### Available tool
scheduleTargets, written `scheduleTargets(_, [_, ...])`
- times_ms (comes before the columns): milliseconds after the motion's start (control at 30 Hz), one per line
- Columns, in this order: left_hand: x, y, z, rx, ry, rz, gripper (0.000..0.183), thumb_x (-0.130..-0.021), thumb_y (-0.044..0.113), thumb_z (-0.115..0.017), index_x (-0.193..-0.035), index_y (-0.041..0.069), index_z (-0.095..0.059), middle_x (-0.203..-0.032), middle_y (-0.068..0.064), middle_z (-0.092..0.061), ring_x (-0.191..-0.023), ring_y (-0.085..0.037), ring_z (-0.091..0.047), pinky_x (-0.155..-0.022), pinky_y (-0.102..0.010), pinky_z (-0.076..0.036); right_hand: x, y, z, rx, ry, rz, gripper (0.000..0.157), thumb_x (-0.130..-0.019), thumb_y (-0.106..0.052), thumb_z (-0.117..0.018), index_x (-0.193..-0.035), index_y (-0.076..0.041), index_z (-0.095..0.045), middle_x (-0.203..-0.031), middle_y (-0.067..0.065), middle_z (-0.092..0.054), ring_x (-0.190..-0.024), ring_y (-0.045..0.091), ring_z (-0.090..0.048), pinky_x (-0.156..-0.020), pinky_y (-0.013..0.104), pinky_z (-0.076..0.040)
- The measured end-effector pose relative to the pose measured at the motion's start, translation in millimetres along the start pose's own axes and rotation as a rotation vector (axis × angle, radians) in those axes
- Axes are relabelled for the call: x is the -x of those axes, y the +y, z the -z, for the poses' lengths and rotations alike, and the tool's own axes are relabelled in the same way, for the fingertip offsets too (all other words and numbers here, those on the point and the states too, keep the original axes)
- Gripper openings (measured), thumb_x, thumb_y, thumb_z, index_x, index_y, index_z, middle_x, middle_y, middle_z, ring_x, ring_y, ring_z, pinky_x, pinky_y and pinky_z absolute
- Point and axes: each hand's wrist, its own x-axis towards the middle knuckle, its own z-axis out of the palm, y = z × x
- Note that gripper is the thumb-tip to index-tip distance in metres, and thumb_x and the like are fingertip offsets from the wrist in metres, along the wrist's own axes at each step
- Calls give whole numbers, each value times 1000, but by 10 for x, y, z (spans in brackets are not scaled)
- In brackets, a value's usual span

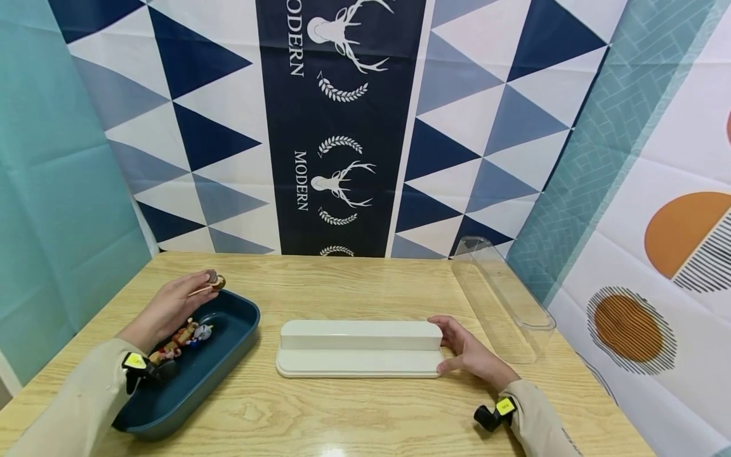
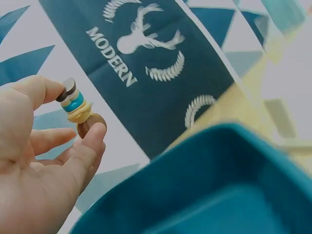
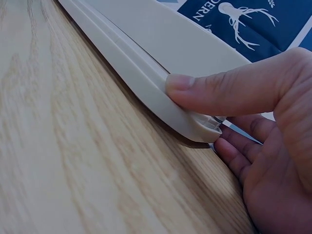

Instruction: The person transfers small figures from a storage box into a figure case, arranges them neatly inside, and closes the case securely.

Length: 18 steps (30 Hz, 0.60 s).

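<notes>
My left hand (image 1: 168, 310) is raised over the far end of a dark blue bin (image 1: 231, 371). Between thumb and fingertips it pinches a small toy figurine (image 2: 78, 108) with a brown rounded end, a yellow and blue middle and a dark end. Beneath that hand, several other small figurines (image 1: 184, 337) lie in the bin, partly hidden by the wrist. At mid-table sits a white two-step display base (image 1: 360, 362). My right hand (image 1: 471, 357) holds its right end, the thumb (image 3: 187, 90) on the front rim and the fingers curled behind the corner.
A clear plastic cover (image 1: 499, 311) rests on the wooden table (image 1: 342, 419) at the back right, beyond my right hand. Patterned cloth (image 1: 337, 127) hangs along the table's far edge and both sides.
</notes>
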Motion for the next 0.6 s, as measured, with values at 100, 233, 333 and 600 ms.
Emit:
scheduleTargets(100, [21,14,-24,253,-22,21,28,-105,10,-48,-101,14,-75,-104,3,-67,-99,-8,-66,-88,-23,-53,-2,-5,-2,2,-3,1,90,-73,6,-81,-145,12,-26,-137,-5,-49,-118,6,-53,-97,19,-43])
scheduleTargets(233, [39,38,-126,499,-28,24,30,-105,6,-47,-97,6,-75,-103,-4,-68,-100,-14,-67,-89,-26,-53,0,-19,-8,-5,-8,2,90,-74,6,-81,-145,12,-26,-136,-5,-49,-117,7,-54,-96,20,-44])
scheduleTargets(333, [52,46,-226,610,-40,0,29,-104,4,-46,-99,1,-74,-104,-9,-69,-102,-19,-68,-91,-28,-53,2,-28,-15,-8,-8,5,90,-73,5,-81,-144,12,-26,-135,-6,-51,-116,7,-54,-96,21,-45])
scheduleTargets(600, [61,19,-461,710,-91,-111,31,-104,-4,-42,-106,-6,-73,-113,-13,-63,-111,-28,-66,-99,-31,-47,2,-42,-25,-10,-7,7,91,-73,5,-82,-143,14,-25,-134,-7,-52,-116,7,-55,-96,20,-45])
